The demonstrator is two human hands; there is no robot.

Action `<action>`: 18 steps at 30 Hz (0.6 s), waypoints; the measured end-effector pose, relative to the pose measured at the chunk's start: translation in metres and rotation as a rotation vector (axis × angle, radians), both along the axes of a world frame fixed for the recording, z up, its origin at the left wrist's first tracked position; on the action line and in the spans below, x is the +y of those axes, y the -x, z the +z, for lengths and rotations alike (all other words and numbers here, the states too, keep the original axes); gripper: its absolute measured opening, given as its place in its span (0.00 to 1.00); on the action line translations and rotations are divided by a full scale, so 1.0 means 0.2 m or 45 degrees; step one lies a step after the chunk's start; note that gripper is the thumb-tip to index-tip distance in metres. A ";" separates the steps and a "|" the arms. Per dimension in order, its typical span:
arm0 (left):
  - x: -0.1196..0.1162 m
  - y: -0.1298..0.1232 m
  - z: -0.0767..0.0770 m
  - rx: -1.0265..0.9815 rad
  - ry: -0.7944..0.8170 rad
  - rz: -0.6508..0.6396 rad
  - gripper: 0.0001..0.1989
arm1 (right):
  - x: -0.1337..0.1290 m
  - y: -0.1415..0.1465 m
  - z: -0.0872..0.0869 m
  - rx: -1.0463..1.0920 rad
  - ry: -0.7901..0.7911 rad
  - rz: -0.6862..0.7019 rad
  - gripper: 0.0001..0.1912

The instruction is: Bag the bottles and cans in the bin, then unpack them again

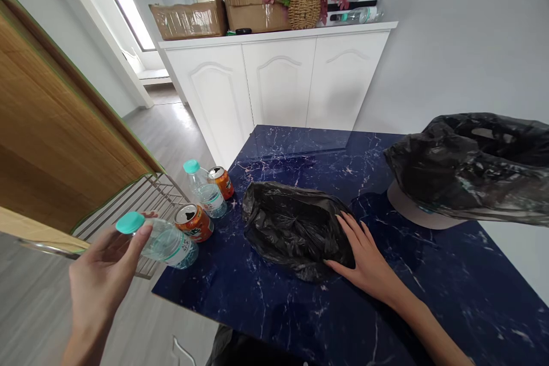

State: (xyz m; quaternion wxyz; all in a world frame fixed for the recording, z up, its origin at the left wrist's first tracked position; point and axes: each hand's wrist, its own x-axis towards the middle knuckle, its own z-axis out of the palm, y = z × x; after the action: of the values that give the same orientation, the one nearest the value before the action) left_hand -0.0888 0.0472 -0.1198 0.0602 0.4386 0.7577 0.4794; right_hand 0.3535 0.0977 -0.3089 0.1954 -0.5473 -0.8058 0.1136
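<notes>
My left hand (105, 266) has its thumb and fingers around the upper part of a clear plastic bottle (174, 246) with a turquoise cap, at the table's left edge. Beside it stand two orange soda cans, one close by (195, 223) and one farther back (222, 181), and a second capped bottle (206, 190). A black plastic bag (295, 229) lies with its mouth open on the dark blue marbled table (274, 309). At the bag's right rim rests my right hand (364, 257), fingers spread and thumb apart, touching the plastic.
Another black bag (472, 166) lines a light-coloured bin (418, 206) at the right. A wire rack (158, 200) and a wooden panel (64, 108) border the left side. Behind the table, a white cabinet (283, 80) bears boxes (189, 20) and a flower basket (304, 10).
</notes>
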 end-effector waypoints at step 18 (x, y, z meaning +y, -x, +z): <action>-0.07 0.13 -0.17 1.127 -0.877 -0.155 0.25 | 0.03 -0.04 0.09 0.599 -0.198 -0.468 0.32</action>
State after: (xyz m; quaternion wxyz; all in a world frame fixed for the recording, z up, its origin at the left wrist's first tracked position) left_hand -0.1142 0.0324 -0.1531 -0.3825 0.6351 0.4838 0.4651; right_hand 0.3609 0.1046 -0.2911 0.4352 -0.6258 -0.6323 0.1381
